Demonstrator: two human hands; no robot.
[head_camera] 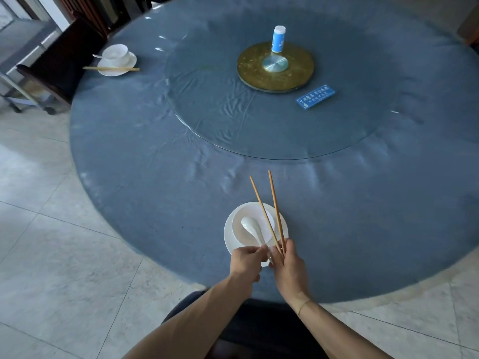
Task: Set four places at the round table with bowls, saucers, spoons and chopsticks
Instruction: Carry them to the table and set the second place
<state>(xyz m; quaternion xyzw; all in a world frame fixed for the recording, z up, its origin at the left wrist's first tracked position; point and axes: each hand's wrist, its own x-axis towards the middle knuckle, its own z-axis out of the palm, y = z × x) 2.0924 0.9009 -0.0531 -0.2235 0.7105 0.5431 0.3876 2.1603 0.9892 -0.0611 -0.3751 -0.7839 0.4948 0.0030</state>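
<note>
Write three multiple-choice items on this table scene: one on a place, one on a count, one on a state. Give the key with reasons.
1. Where is the near spoon?
A. in the bowl
B. on the cloth
C. on the turntable

2. How many place settings are visible?
A. one
B. two
C. four

3. How are the near chopsticks?
A. flat on the saucer
B. held, tips apart
C. in the bowl

Key: 1 A, it lies in the near bowl on the saucer. 2 B, one near, one far left. 3 B, the right hand holds them, splayed; the left hand is at the spoon handle.
</note>
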